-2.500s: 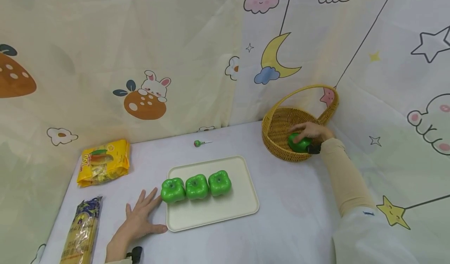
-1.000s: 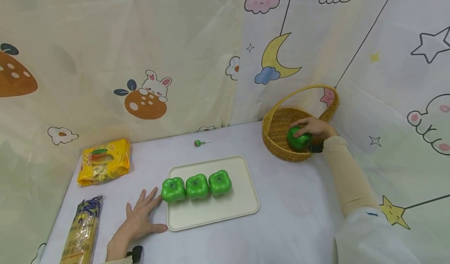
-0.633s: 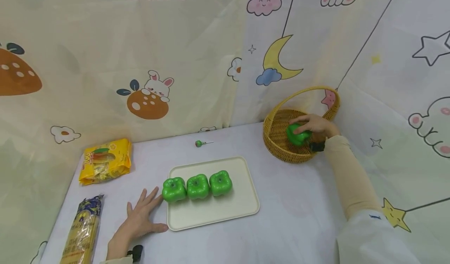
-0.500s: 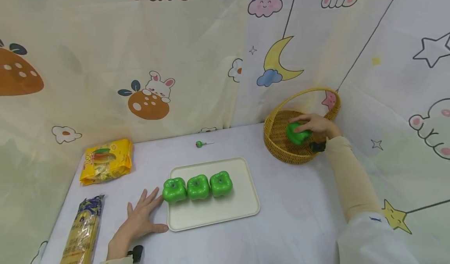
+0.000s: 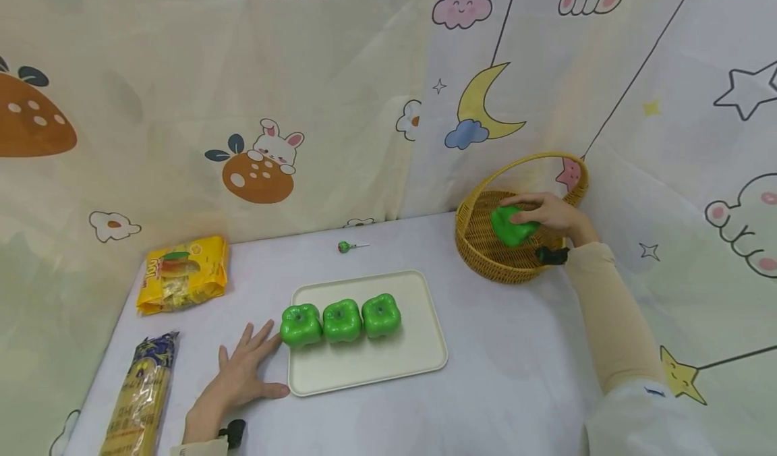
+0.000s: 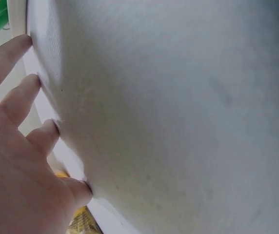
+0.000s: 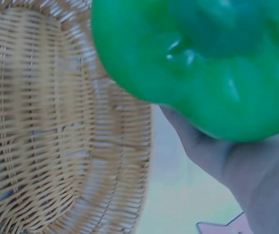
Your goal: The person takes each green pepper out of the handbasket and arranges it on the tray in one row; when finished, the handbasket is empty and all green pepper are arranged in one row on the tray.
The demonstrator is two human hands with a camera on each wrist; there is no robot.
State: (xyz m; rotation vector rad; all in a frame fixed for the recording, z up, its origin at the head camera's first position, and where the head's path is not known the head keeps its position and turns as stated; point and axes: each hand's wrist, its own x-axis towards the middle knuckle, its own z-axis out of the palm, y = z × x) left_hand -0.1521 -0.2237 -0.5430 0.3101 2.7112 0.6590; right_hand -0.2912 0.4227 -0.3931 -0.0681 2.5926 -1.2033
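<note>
My right hand (image 5: 549,214) grips a green bell pepper (image 5: 510,226) over the wicker basket (image 5: 479,257) at the back right. In the right wrist view the bell pepper (image 7: 198,83) fills the top, with the woven basket (image 7: 42,117) beside it. Spread flat on the table, my left hand (image 5: 239,374) has its fingertips by the left edge of a cream tray (image 5: 376,365). Three more green bell peppers (image 5: 342,320) stand in a row on that tray. The left wrist view shows the fingers of my left hand (image 6: 17,141) touching the white cloth.
A yellow bag of sweets (image 5: 183,274) and a long packet of noodles (image 5: 139,399) lie at the left. Behind the tray is a small lollipop (image 5: 344,247). Printed cloth walls (image 5: 340,105) close off the back and right; the basket's tall handle (image 5: 516,162) arches up.
My right hand has raised the bell pepper slightly within the basket and tipped it. My left hand stays in place by the tray. The head view has shifted a little.
</note>
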